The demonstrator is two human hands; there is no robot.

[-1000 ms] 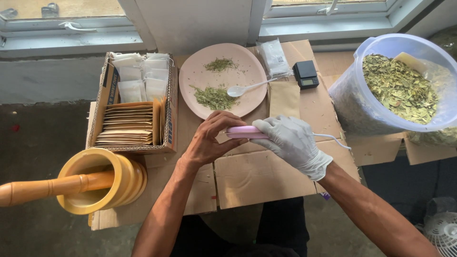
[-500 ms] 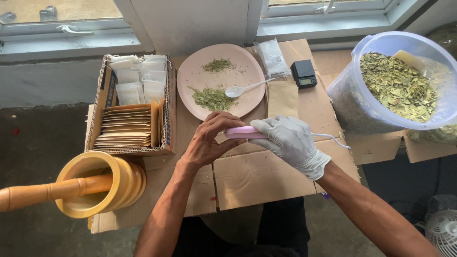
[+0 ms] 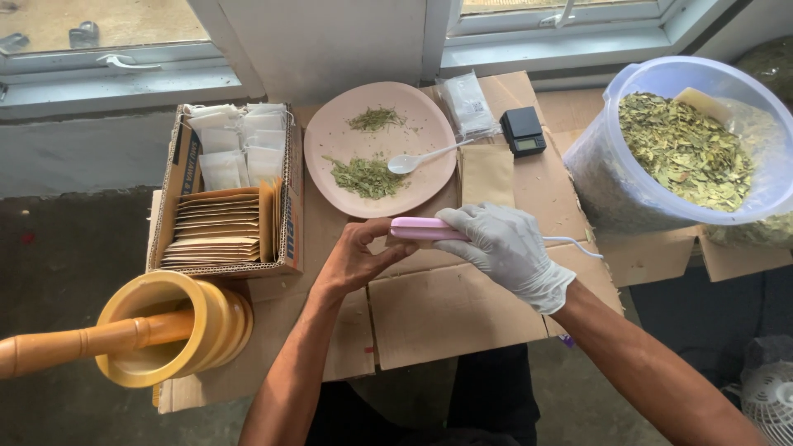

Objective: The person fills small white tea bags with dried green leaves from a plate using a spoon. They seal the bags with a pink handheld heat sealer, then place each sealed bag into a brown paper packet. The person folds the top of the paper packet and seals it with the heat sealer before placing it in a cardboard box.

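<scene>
Nearest on the left, a yellow wooden mortar [image 3: 169,334] lies tipped on its side with a wooden pestle [image 3: 78,345] poking out of it toward the left edge. At the middle of the flattened cardboard [image 3: 446,310] covering the work surface, the bare left hand [image 3: 357,258] rests palm down, its fingers curled against the left end of a slim pink sealer tool [image 3: 425,229]. The gloved right hand [image 3: 505,248], in a white glove, is closed over the right part of that same tool, pressing it down; a thin white cord [image 3: 574,244] trails off to the right from under the glove. Just beyond the tool lies a flat brown pouch [image 3: 486,175]. Farther left sits a cardboard box [image 3: 285,216] holding a stack of brown envelopes and white sachets. Beyond the hands stands a pale pink plate [image 3: 330,144] with two small heaps of dried green herb and a white spoon [image 3: 417,158]. Far right of it are a clear packet [image 3: 468,103], a small black scale [image 3: 523,130], and a big clear plastic tub [image 3: 611,186] full of dried leaves.
</scene>
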